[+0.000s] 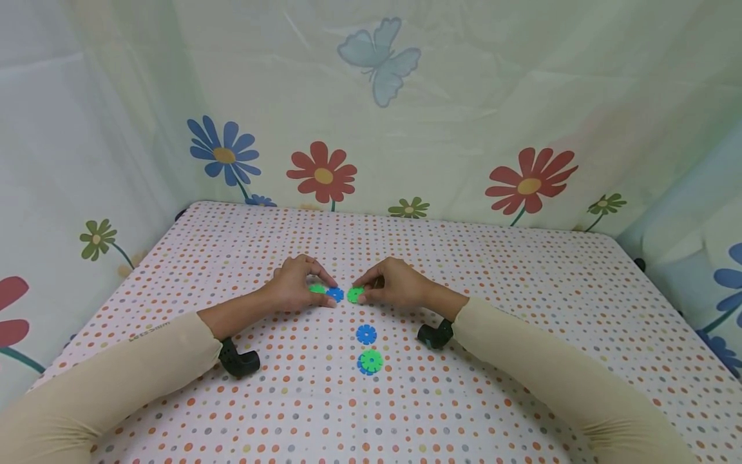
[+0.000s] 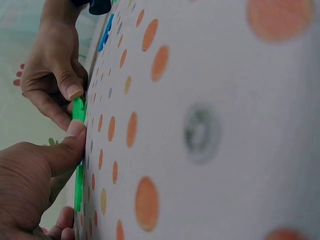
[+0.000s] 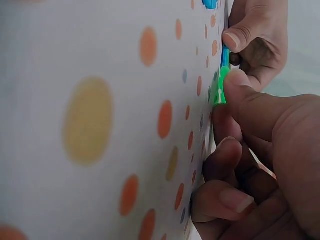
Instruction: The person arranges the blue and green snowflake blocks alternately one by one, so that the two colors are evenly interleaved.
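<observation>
Over the dotted cloth (image 1: 440, 412), your left hand (image 1: 294, 285) pinches the blue disc (image 1: 335, 294), your right hand (image 1: 400, 284) the green disc (image 1: 354, 295), just apart. Step, judged: bringing these 2 together; next move likely needs edge-to-edge alignment.

The desk (image 1: 493, 258) is showing orange, grey and yellow dots on white. Behind it, a pale curtain (image 1: 464, 116) is hanging, bearing a blue butterfly (image 1: 382, 62) high up. Lower down, a blue flower (image 1: 224, 153) and two red flowers (image 1: 529, 185) are spreading, while smaller green flowers (image 1: 409, 208) are sitting near the far edge.
</observation>
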A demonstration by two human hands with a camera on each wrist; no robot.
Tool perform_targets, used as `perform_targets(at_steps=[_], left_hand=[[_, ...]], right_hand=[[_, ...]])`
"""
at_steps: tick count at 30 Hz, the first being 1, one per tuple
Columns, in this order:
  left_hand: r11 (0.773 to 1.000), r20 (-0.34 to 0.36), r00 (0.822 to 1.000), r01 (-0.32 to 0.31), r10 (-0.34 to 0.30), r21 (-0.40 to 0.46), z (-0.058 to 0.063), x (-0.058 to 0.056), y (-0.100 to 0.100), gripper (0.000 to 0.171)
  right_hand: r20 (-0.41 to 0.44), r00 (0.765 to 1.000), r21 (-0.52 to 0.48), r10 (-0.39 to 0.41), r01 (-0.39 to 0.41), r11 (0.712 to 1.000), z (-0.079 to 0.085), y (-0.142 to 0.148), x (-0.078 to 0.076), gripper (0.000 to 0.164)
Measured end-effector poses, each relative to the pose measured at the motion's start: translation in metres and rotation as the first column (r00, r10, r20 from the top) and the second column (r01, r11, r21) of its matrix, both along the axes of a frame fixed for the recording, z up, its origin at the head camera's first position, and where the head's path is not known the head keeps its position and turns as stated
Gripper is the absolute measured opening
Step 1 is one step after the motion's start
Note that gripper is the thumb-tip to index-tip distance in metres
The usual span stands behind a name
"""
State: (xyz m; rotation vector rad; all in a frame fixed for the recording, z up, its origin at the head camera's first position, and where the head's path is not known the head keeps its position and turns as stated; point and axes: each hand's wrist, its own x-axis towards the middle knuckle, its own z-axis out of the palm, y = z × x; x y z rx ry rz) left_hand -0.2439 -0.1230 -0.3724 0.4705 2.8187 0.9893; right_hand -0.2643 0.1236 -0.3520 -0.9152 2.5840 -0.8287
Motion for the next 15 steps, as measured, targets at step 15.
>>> perform_targets(at_steps=[15], left_hand=[[1.0, -0.002, 1.0, -0.004, 0.004, -0.03, 0.0004, -0.0002, -0.0007, 0.025]], right_hand=[[-0.068, 0.996, -0.002, 0.064, -0.064, 0.998, -0.0027, -0.0061, -0.0006, 0.026]])
